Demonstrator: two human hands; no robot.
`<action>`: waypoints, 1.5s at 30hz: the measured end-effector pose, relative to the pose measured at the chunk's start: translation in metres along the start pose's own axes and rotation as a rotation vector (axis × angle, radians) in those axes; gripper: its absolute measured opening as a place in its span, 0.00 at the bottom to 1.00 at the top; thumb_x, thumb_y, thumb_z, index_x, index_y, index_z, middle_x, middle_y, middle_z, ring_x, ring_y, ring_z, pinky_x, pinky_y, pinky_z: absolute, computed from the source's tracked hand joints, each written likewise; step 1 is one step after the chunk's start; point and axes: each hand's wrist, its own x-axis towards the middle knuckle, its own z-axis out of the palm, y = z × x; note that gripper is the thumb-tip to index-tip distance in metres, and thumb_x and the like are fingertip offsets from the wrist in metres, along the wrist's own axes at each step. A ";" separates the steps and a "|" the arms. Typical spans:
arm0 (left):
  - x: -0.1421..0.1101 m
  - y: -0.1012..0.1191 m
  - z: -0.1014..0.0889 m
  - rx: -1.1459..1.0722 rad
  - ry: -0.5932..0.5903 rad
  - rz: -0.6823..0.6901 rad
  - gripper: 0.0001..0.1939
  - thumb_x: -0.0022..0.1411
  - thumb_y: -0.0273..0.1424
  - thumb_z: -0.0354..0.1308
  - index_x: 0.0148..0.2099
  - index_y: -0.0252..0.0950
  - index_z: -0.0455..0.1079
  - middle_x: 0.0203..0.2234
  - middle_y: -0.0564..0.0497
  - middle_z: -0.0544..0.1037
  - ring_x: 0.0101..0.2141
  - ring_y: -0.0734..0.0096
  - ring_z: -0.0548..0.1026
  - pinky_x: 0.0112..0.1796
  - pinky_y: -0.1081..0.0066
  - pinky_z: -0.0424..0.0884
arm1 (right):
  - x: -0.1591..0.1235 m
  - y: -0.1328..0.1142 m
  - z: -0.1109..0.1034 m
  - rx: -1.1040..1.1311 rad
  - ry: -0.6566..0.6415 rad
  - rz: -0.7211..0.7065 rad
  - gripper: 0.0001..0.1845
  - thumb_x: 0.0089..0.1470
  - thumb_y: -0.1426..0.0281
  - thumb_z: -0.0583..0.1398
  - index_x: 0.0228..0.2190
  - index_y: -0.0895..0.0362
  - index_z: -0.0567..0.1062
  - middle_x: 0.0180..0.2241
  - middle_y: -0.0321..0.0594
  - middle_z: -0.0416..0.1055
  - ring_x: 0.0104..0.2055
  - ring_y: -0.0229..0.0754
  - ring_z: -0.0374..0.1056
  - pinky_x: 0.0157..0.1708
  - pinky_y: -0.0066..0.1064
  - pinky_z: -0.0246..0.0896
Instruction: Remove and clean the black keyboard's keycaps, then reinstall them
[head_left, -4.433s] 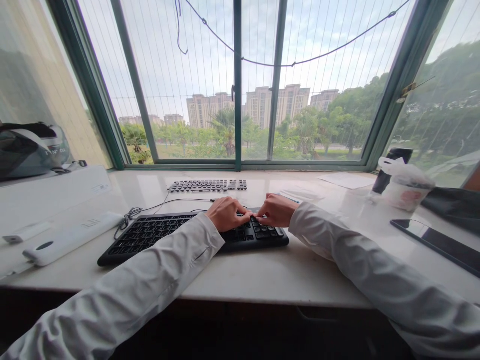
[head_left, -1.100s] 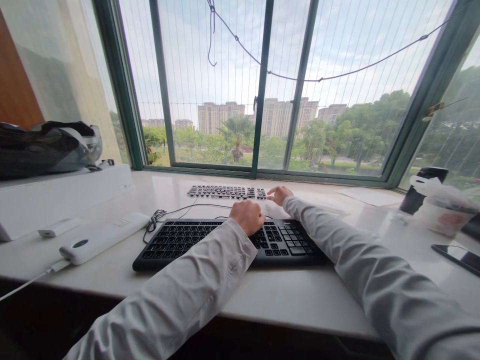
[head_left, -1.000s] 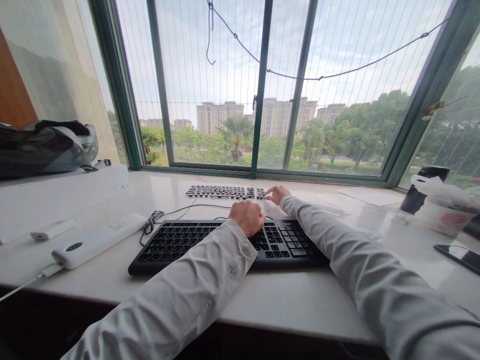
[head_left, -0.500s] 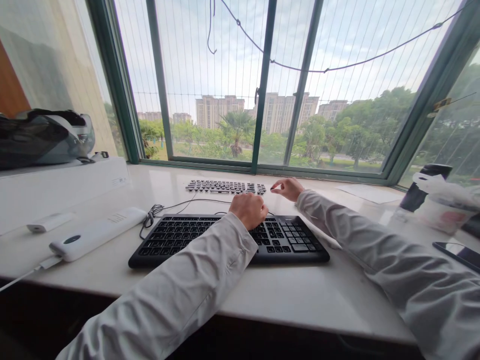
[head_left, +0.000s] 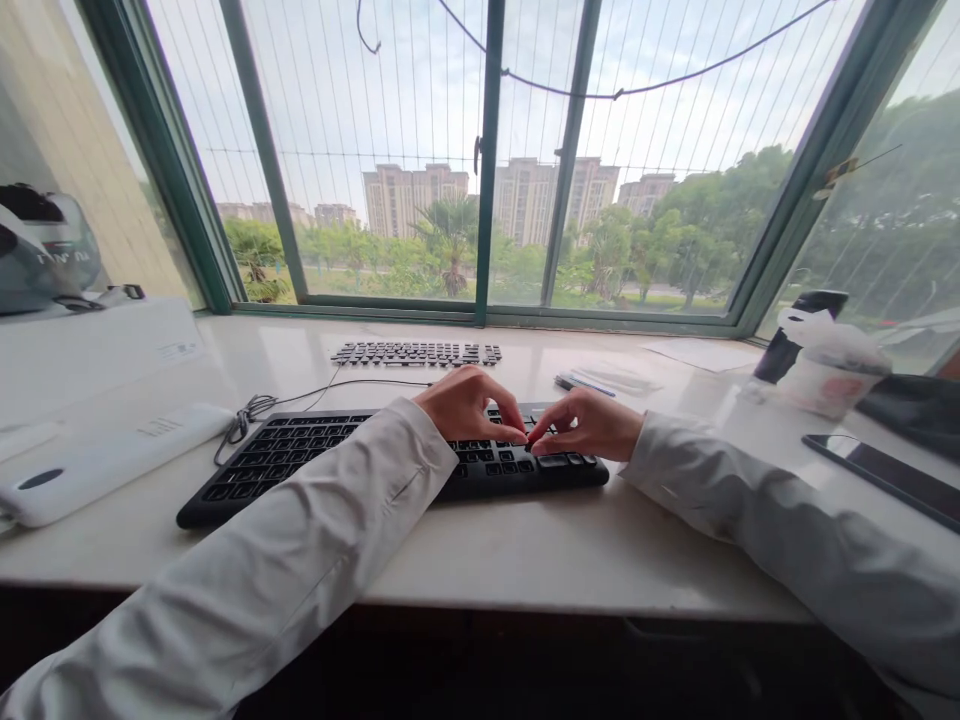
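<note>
The black keyboard (head_left: 300, 445) lies on the white counter, many of its key positions showing bare sockets while keycaps cover part of its right end. Over that right end my two hands meet, fingertips almost touching. My right hand (head_left: 589, 425) pinches a small black keycap (head_left: 528, 443) between thumb and index finger. From the other side, my left hand (head_left: 472, 405) has its thumb and index finger pinched together against it; whether it grips anything of its own is hidden. Behind the keyboard, loose black keycaps (head_left: 416, 353) are laid out in rows.
A coiled cable (head_left: 255, 408) rests behind the keyboard's left end. At left are a white power strip-like device (head_left: 112, 465) and a white box (head_left: 112, 350). To the right lie a phone (head_left: 889, 478), a plastic-wrapped cup (head_left: 832, 375) and a pen-like item (head_left: 585, 384).
My right hand has come back from the end of the loose keycap rows to the keyboard, meeting my left hand with a keycap. The view has shifted right and down.
</note>
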 end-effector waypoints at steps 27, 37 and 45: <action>-0.001 0.000 0.004 -0.006 -0.162 0.124 0.09 0.48 0.29 0.63 0.33 0.42 0.81 0.19 0.57 0.77 0.19 0.83 0.67 0.23 0.80 0.59 | -0.006 -0.021 0.008 -0.126 0.033 -0.016 0.18 0.41 0.54 0.67 0.30 0.54 0.83 0.12 0.27 0.54 0.17 0.29 0.47 0.19 0.26 0.39; -0.004 0.017 -0.003 0.163 -0.213 0.045 0.09 0.46 0.32 0.62 0.32 0.47 0.81 0.17 0.58 0.77 0.19 0.81 0.67 0.22 0.77 0.55 | -0.008 -0.027 0.009 -0.366 0.075 -0.166 0.12 0.50 0.57 0.64 0.27 0.51 0.82 0.16 0.31 0.69 0.20 0.30 0.58 0.36 0.30 0.48; -0.007 0.034 -0.003 0.328 -0.202 0.089 0.08 0.48 0.31 0.57 0.22 0.43 0.77 0.16 0.55 0.76 0.19 0.77 0.67 0.23 0.72 0.52 | -0.022 -0.035 0.000 -0.673 -0.066 -0.532 0.18 0.61 0.64 0.51 0.33 0.54 0.80 0.17 0.36 0.70 0.19 0.34 0.54 0.36 0.35 0.44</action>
